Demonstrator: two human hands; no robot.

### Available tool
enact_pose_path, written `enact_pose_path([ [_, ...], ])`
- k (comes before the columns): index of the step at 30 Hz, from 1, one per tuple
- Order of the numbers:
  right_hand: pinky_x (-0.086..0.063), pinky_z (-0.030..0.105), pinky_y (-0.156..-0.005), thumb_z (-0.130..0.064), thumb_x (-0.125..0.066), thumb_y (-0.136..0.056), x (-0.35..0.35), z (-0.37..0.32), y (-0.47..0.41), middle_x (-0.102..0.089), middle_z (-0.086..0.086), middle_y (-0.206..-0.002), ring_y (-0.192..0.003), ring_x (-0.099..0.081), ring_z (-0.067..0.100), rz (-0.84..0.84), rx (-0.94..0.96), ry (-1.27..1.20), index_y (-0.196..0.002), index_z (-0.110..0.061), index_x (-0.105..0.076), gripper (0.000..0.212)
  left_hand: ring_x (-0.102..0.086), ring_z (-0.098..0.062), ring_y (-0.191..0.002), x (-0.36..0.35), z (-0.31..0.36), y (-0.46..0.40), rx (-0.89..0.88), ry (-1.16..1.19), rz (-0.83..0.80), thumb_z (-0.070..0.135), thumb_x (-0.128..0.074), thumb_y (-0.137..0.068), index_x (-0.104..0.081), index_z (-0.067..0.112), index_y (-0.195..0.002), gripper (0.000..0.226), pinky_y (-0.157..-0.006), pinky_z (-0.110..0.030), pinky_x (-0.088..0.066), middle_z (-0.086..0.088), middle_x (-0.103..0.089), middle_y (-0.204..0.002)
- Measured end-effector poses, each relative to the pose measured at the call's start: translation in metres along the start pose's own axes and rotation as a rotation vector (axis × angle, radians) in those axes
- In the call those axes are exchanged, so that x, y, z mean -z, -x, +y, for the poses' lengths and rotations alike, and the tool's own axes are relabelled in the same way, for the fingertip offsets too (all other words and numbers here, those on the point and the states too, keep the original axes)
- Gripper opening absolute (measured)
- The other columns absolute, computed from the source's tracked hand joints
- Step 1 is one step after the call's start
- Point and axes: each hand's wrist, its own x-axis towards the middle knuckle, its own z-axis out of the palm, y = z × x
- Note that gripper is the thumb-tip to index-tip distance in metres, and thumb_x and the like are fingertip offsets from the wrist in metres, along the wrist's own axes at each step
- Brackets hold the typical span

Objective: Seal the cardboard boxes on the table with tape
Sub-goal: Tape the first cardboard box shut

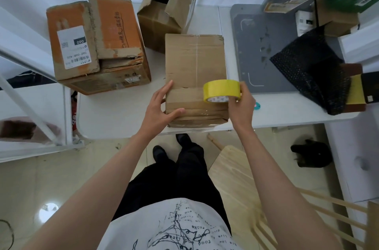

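White printed shirt [174, 227], black trousers [180, 178], black shoes [160, 152].

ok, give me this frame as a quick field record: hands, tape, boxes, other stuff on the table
left hand: open, fingers resting on the near-left corner of the plain box
right hand: holds the yellow tape roll over the plain box's near-right edge
plain box: flaps closed, at the table front edge
orange box: far left, flaps down, torn, label on top
open box: behind the plain box, flaps up
grey mat: right of the plain box
black bubble wrap: on the mat's right side
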Motion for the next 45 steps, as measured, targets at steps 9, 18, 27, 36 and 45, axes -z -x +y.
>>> enact_pose_path([
  [9,-0.039,0.007,-0.078,0.016,-0.043,-0.077,0.032,0.008,-0.013,-0.06,0.019,-0.11,-0.092,-0.049,-0.012,0.278,-0.005,0.037,-0.11,-0.004,-0.065,0.044,-0.041,-0.001,-0.137,0.001,0.003,0.001,0.02,0.008,-0.012,0.051,-0.079,-0.081,-0.031,0.048,-0.154,0.087,-0.114,-0.029,-0.04,0.014,-0.04,-0.15],
  [18,-0.026,0.024,-0.069,0.017,-0.044,-0.077,0.036,0.018,-0.022,-0.065,0.011,-0.102,-0.096,-0.053,0.034,0.197,0.174,0.292,-0.108,-0.005,-0.062,0.042,-0.04,0.0,-0.137,0.002,0.006,0.002,0.032,0.017,-0.018,0.051,-0.079,-0.081,-0.031,0.046,-0.154,0.087,-0.114,-0.04,-0.044,0.014,-0.04,-0.149],
  [27,-0.03,0.023,-0.07,0.02,-0.042,-0.073,0.023,0.032,-0.026,-0.065,0.009,-0.095,-0.09,-0.053,0.032,0.216,0.135,0.23,-0.105,-0.004,-0.063,0.044,-0.039,0.003,-0.137,0.002,0.007,0.001,0.041,0.019,-0.01,0.049,-0.08,-0.081,-0.032,0.046,-0.154,0.087,-0.111,-0.043,-0.046,0.015,-0.04,-0.149],
  [36,-0.035,0.024,-0.066,0.011,-0.039,-0.073,0.012,0.046,-0.027,-0.059,0.0,-0.086,-0.081,-0.053,0.025,0.22,0.038,0.119,-0.102,-0.006,-0.063,0.041,-0.04,0.003,-0.137,0.002,0.006,0.001,0.025,0.013,-0.003,0.049,-0.08,-0.081,-0.033,0.043,-0.155,0.087,-0.112,-0.025,-0.042,0.013,-0.041,-0.149],
  [45,-0.042,0.014,-0.07,0.016,-0.04,-0.078,0.004,0.061,-0.028,-0.064,0.0,-0.093,-0.079,-0.055,-0.007,0.206,-0.089,-0.048,-0.103,-0.003,-0.065,0.04,-0.051,-0.011,-0.129,-0.001,0.017,-0.004,0.097,0.118,0.06,0.047,-0.051,-0.103,-0.048,0.036,-0.144,0.042,-0.106,-0.046,-0.049,0.015,-0.046,-0.144],
])
